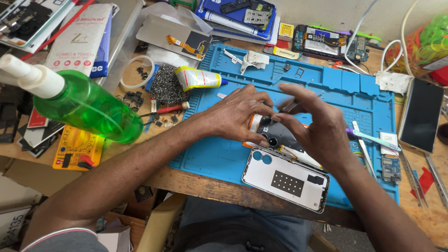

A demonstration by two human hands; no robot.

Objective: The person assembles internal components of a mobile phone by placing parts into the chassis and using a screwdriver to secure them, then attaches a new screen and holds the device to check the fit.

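Note:
My left hand (235,114) presses down on the top end of an opened phone (275,135), whose dark inner frame and camera openings show between my hands. My right hand (315,123) hovers over the same phone, its fingers pinched on thin metal tweezers (290,106) that point toward the phone's upper part. The phone lies on a blue repair mat (354,100). Its white back cover (285,177) rests inner side up just in front of it, near the mat's front edge.
A green spray bottle (86,107) stands at the left by a yellow multimeter (74,149). A yellow-white glue tube (198,77), a red-handled screwdriver (170,109), a toothbrush (373,137), another dark phone (422,114) at right, circuit boards and boxes crowd the wooden bench.

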